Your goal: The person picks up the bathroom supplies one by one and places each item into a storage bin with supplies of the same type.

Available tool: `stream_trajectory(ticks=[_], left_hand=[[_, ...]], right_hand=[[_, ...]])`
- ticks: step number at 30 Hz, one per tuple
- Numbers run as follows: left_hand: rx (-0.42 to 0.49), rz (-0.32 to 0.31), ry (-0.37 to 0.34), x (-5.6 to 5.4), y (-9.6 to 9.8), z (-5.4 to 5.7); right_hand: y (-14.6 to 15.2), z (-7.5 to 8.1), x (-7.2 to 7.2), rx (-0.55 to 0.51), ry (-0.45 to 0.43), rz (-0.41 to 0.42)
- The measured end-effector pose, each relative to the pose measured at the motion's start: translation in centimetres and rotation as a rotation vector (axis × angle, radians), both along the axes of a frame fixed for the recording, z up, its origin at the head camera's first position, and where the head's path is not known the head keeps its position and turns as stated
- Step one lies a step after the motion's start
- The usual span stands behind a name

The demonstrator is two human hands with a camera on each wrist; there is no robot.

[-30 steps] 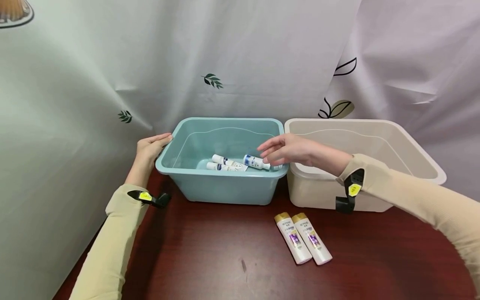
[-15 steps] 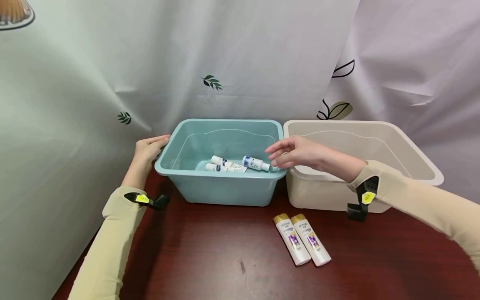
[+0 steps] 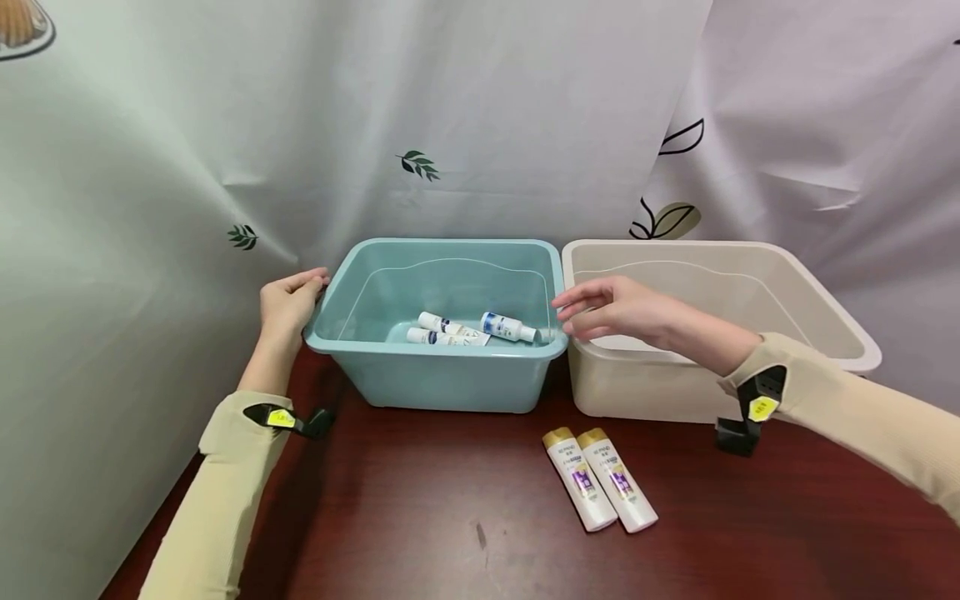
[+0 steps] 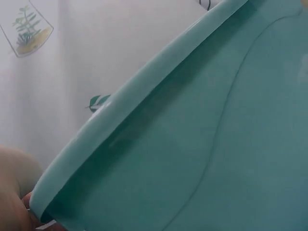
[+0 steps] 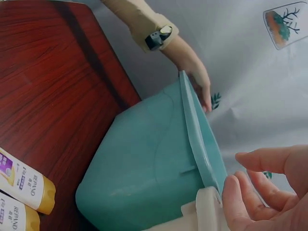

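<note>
In the head view my left hand (image 3: pixel 287 307) is at the blue-green plastic tub's (image 3: pixel 442 379) left rim. Its fingertips are at the rim's outer side; the left wrist view shows part of the hand (image 4: pixel 14 192) at the lip. My right hand (image 3: pixel 618 307) hovers where the two tubs meet, its fingers loosely bent around nothing. Inside the blue-green tub lie a white bottle with a blue label (image 3: pixel 504 326) and two white tubes, one a rear tube (image 3: pixel 441 322) and one a front tube (image 3: pixel 431 336). The beige tub (image 3: pixel 645 387) stands beside it, under the right forearm.
Two white shampoo bottles with gold caps, the left bottle (image 3: pixel 581 483) and the right bottle (image 3: pixel 620 483), lie side by side on the dark red table (image 3: pixel 405 508) in front of the tubs. A pale patterned curtain (image 3: pixel 480 108) hangs close behind and along the left.
My right hand has drawn right, from above the blue-green tub to its right rim. The left hand has slid slightly outward at the left rim. The bottles and tubes lie as before.
</note>
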State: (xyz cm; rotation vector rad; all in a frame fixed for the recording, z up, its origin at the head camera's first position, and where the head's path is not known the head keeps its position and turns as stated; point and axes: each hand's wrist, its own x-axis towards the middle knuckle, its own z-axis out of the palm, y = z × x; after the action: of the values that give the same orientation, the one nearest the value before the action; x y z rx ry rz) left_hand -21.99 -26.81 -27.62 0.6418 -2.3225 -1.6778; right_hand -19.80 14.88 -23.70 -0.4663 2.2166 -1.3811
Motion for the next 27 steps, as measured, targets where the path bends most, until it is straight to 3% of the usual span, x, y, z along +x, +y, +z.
stream_trajectory(ticks=[7,14,20,27], left_hand=[[0.143,0.065,0.155,1.4,0.8,0.5],[0.092,0.108,0.245,2.8,2.0,0.5],[0.153,0.109,0.348,3.5,3.6,0.6],[0.137,0.098,0.445,4.7,5.0,0.7]], right_hand=[[1.0,0.2,0.3,-0.019,0.018,-0.01],[1.9,-0.2,0.8,-0.042,0.092,-0.068],[2.7,-0.4,1.2,-0.034,0.176,-0.104],[3.3,-0.7,1.7,-0.001,0.239,-0.146]])
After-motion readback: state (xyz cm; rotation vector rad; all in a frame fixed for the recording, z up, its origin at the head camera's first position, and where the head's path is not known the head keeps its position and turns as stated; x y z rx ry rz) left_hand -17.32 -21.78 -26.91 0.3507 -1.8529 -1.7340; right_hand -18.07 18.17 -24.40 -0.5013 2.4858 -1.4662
